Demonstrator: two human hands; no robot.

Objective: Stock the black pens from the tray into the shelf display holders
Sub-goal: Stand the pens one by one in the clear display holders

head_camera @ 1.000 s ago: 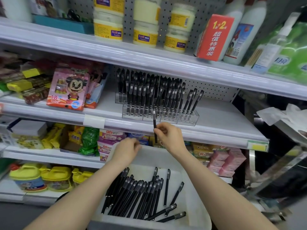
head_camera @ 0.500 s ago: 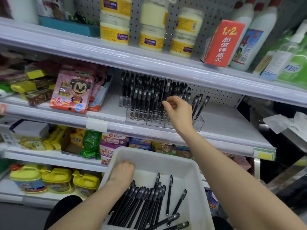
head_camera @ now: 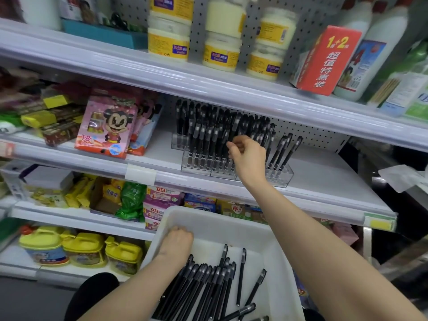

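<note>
White plastic tray sits at the near centre of the scene, below the shelving. A loose batch of black pens lies on its floor. Most are bundled side by side along the left, and a few lie apart to the right.

Left hand is inside the tray at its far left corner. The forearm crosses the left rim and the fingers are curled under. What they hold, if anything, cannot be told, as the knuckles hide it. The hand lies just beyond the cap ends of the bundled pens.

Right hand is raised to the middle shelf and reaches into the clear display holders standing there. Thumb and fingertips pinch a single pen, which stands roughly upright among the stocked pens. Its lower end is hidden behind the hand. The holders are densely filled on the left. On the right only a few pens stand, leaning right.

Also noted:
- A pink cartoon box stands left of the holders.
- Cream jars and a red carton are on the top shelf.
- Yellow-lidded tubs are on the lowest shelf at left.
</note>
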